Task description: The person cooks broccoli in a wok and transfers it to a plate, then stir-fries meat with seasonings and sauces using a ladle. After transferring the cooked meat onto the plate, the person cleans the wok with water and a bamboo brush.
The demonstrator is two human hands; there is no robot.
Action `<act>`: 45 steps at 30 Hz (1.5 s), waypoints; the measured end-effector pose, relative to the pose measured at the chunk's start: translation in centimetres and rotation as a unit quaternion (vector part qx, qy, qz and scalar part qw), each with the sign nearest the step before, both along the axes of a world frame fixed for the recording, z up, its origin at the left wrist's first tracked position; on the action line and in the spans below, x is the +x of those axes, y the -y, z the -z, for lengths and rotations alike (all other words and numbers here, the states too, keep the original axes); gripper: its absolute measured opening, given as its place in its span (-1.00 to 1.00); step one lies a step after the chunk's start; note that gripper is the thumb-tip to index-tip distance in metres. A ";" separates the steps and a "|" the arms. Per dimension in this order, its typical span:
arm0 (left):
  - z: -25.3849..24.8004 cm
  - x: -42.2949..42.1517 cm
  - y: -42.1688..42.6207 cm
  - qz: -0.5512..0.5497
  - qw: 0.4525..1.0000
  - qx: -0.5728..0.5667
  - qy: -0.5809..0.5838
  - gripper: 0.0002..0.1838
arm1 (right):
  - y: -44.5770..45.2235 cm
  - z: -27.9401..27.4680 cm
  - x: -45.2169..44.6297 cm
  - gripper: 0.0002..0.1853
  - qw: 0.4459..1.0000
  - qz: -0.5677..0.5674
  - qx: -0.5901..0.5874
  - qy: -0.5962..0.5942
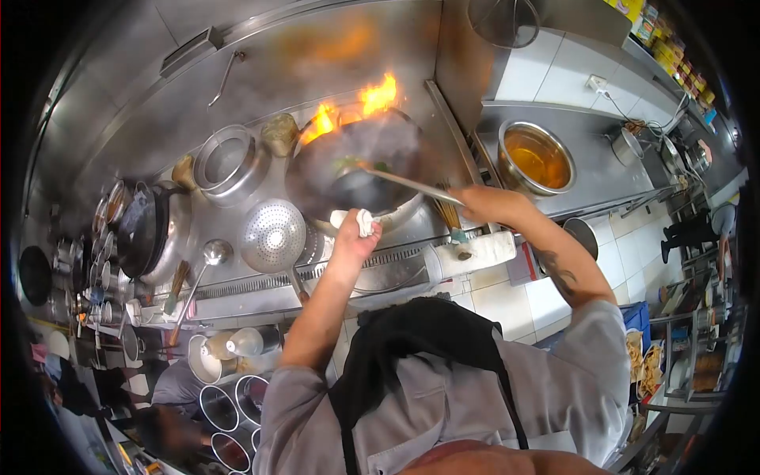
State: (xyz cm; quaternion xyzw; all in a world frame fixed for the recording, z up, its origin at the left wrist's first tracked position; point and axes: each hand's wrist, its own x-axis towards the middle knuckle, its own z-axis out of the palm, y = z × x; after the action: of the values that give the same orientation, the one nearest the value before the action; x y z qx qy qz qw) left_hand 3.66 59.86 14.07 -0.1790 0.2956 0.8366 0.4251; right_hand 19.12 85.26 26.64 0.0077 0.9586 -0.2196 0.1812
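A dark wok (305, 178) sits on the stove with smoke rising from it and flames (348, 111) at its far rim. My left hand (358, 236) is closed around a folded white cloth (364, 222) at the wok's near edge. Whether the cloth wraps a wok handle cannot be seen. My right hand (492, 204) grips the long handle of a ladle (412, 185), which reaches into the wok. Smoke blurs its head, and a little green food (346, 164) shows beside it.
Left of the wok lie a perforated strainer (273, 235), a steel pot (230, 164) and another ladle (216, 252). A bowl of amber liquid (538, 161) stands on the right counter. Bamboo brushes (450, 215) rest near my right hand. Another person (170, 423) is at lower left.
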 end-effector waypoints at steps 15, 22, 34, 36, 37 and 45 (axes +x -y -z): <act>0.7 0.1 1.3 0.073 0.981 -0.020 -0.180 -0.82 | 0.3 -2.1 2.4 -0.65 0.995 -0.029 0.071 -0.065; 0.1 1.1 0.9 0.028 0.989 -0.008 -0.146 -0.84 | -0.3 -2.1 2.7 -0.53 0.998 -0.030 0.039 -0.033; 3.2 2.4 3.4 -0.006 1.000 -0.017 -0.015 -0.85 | 2.2 0.4 1.4 -0.67 0.982 0.034 0.116 -0.145; 2.4 -1.0 3.6 0.019 0.996 0.058 0.070 -0.92 | 2.1 0.8 1.7 -0.67 0.980 0.050 0.104 -0.165; 0.6 -0.6 3.4 0.004 0.998 0.039 0.057 -0.94 | 2.1 0.8 1.8 -0.62 0.979 0.070 0.098 -0.165; -3.9 1.1 3.4 -0.038 0.993 -0.086 -0.070 -0.96 | 3.0 2.7 1.8 -0.45 0.942 0.200 -0.021 -0.268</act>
State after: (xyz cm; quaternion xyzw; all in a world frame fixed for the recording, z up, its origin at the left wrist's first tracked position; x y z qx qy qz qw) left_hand 4.78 56.43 17.99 -0.1668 0.3881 0.8341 0.3547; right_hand 20.92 82.29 23.94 0.1360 0.9455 -0.2656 -0.1301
